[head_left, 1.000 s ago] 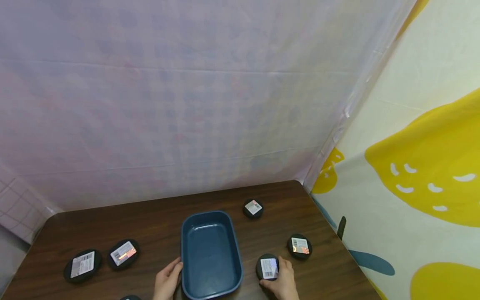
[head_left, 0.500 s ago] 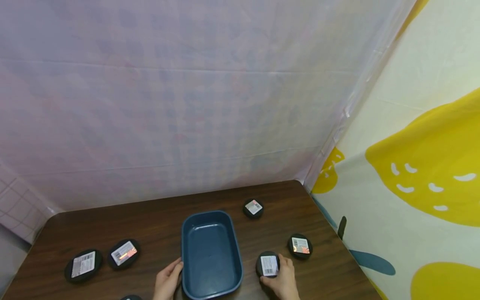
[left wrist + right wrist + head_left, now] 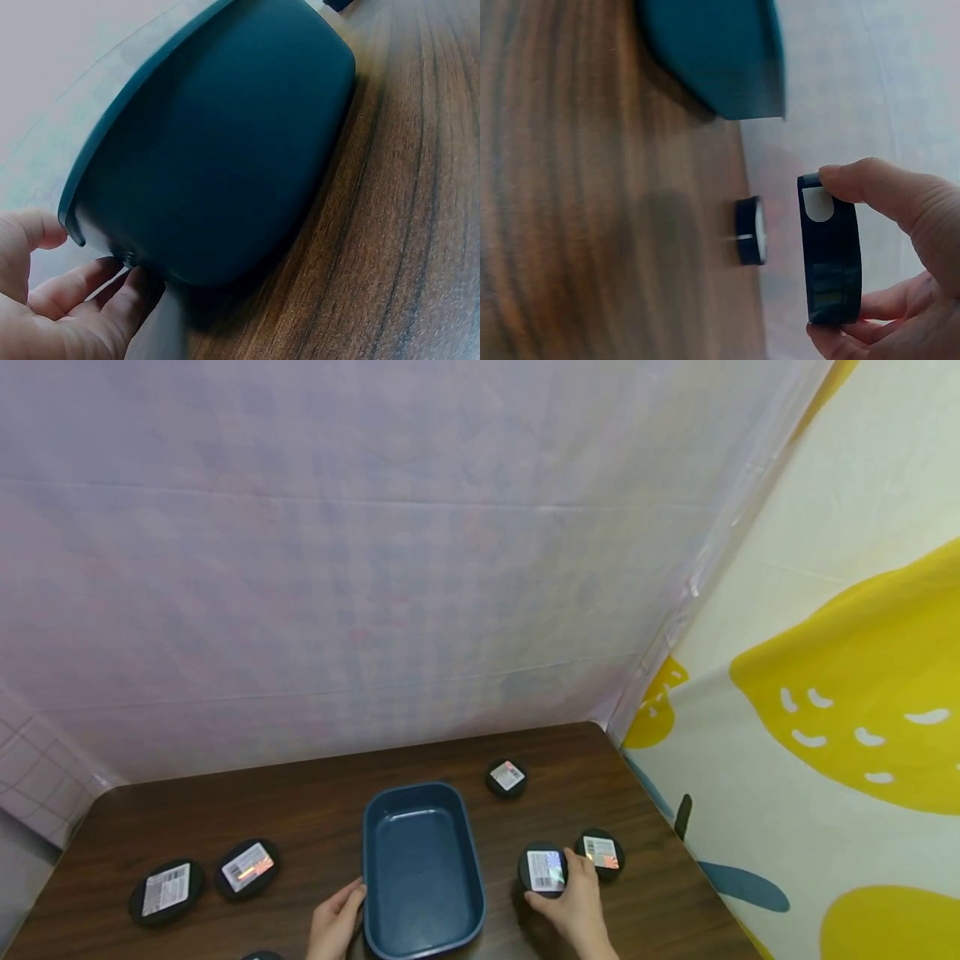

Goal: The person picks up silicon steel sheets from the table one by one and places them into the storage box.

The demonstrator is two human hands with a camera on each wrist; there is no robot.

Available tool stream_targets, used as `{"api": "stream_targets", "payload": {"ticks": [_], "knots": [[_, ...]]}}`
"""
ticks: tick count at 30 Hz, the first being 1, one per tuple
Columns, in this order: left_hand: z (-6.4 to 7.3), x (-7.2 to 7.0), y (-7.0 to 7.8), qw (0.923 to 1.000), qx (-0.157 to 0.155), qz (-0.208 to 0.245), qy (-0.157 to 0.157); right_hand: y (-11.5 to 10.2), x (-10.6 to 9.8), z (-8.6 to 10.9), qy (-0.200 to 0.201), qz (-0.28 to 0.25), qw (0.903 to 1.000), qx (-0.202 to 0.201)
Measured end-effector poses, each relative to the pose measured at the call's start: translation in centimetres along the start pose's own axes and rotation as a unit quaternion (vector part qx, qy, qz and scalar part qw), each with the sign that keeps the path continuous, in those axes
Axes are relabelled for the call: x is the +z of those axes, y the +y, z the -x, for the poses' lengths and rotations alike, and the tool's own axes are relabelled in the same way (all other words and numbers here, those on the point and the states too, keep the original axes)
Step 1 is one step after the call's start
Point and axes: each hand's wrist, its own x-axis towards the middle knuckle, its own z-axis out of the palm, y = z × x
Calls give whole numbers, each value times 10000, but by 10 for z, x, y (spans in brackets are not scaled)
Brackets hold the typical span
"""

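Note:
A blue rectangular tray (image 3: 423, 877) with rounded corners sits at the front middle of the table. My left hand (image 3: 335, 917) grips its left rim; in the left wrist view the thumb is at the lip and the fingers are under it, against the outer wall (image 3: 217, 150). Right of the tray, my right hand (image 3: 576, 906) pinches a flat round black case (image 3: 546, 870) with a white barcode label on top. Seen from the right wrist, the case's side (image 3: 830, 255) is between thumb and fingers, raised off the wood.
Similar round black cases lie about the dark wooden table (image 3: 315, 810): one close beside the right hand (image 3: 601, 853), one behind (image 3: 506, 777), and several at the left, including this case (image 3: 167, 893). Cloth-covered walls (image 3: 360, 568) border the back and right.
The right hand has lifted the round black case from the table and moved it slightly back and right. The left hand and tray have stayed in place.

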Motion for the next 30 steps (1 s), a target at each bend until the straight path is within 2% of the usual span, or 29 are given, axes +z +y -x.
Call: {"api": "stream_targets", "payload": {"ticks": [5, 10, 19, 24, 30], "knots": [[0, -1, 1, 10000, 14, -6, 20, -11, -9, -1, -13, -5, 9999, -147], [-1, -2, 1, 10000, 24, -53, 8, -22, -21, -5, 179, 38, 9979, -615], [-6, -5, 4, 9971, -310, 483, -507, -39, -42, -16, 368, 178, 9932, -1089], [-6, -7, 5, 9958, -416, 586, -574, -52, -56, -22, 186, 169, 9937, -1092], [-6, -7, 6, 9947, -482, 678, -602, -66, -71, -29, -85, 203, 9913, -1296]]}}
